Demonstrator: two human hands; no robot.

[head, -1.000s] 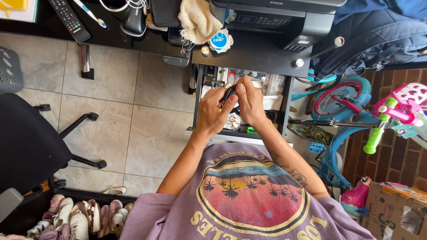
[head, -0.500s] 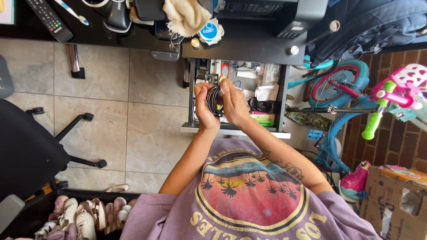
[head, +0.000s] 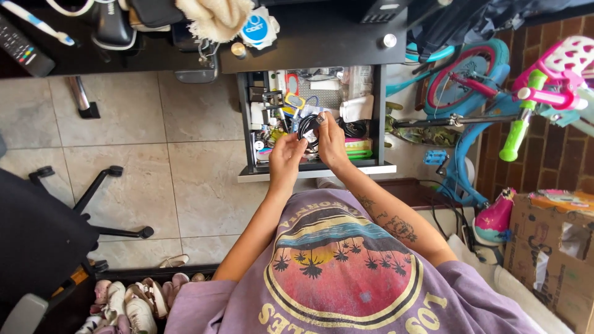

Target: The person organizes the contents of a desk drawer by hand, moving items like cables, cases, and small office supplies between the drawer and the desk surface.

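Note:
A coiled black cable (head: 307, 128) is held over an open desk drawer (head: 309, 171). My right hand (head: 332, 143) grips the coil from the right, thumb on top near its white tag. My left hand (head: 286, 157) touches the coil's lower left side with its fingertips. The drawer is crammed with small items: another black cable coil (head: 354, 128), a white pouch (head: 356, 108), green and pink flat things (head: 357, 149), scissors and packets.
A black desk (head: 297, 43) above the drawer carries a cream towel (head: 213, 17), a round blue sticker and a remote (head: 18, 46). A black office chair (head: 43, 216) stands left. Children's bikes (head: 476, 86) crowd the right. Shoes (head: 133, 303) and a cardboard box (head: 554, 247) lie low.
The view has tilted down, so drawer and desk sit higher and further left in frame. Both hands stay on the coil; my left hand has slid lower on it.

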